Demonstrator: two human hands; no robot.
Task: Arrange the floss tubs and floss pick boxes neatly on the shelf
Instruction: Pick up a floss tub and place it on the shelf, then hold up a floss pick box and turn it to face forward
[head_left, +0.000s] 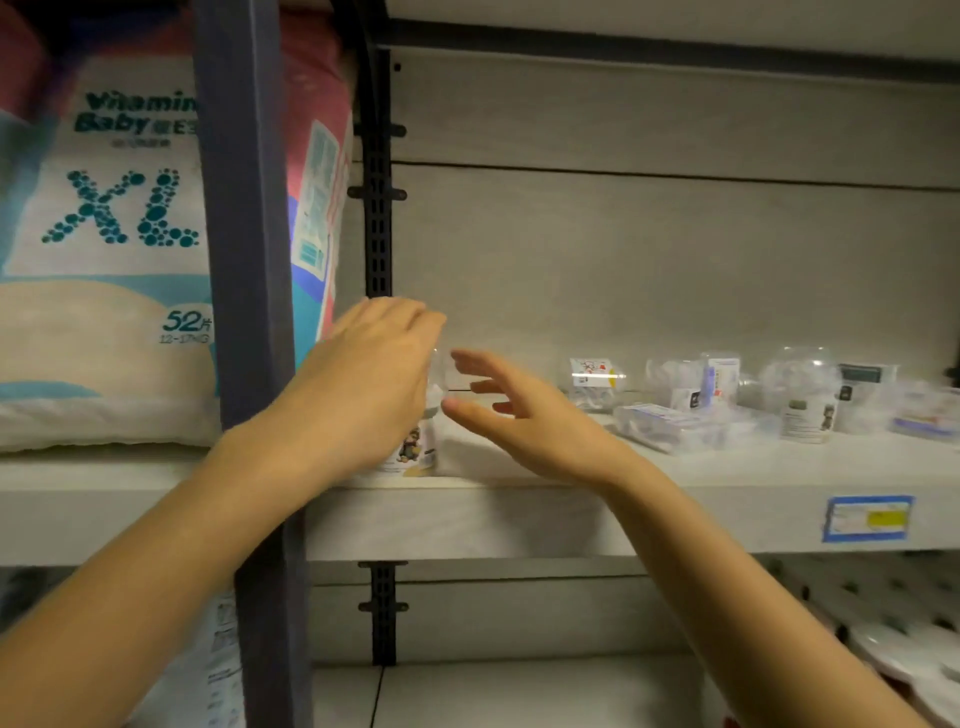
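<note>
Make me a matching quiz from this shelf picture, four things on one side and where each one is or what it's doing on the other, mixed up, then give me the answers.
Things:
1. left hand
2. right hand
3. diaper pack
4. price label

Places or states:
A. stuck on the shelf's front edge, at the right
B. fingers spread open, holding nothing
C. left of the dark upright post, printed XL
D. wrapped over a clear floss tub at the shelf's left end

Pairs: 1-D, 2-B, 3-C, 4-A
</note>
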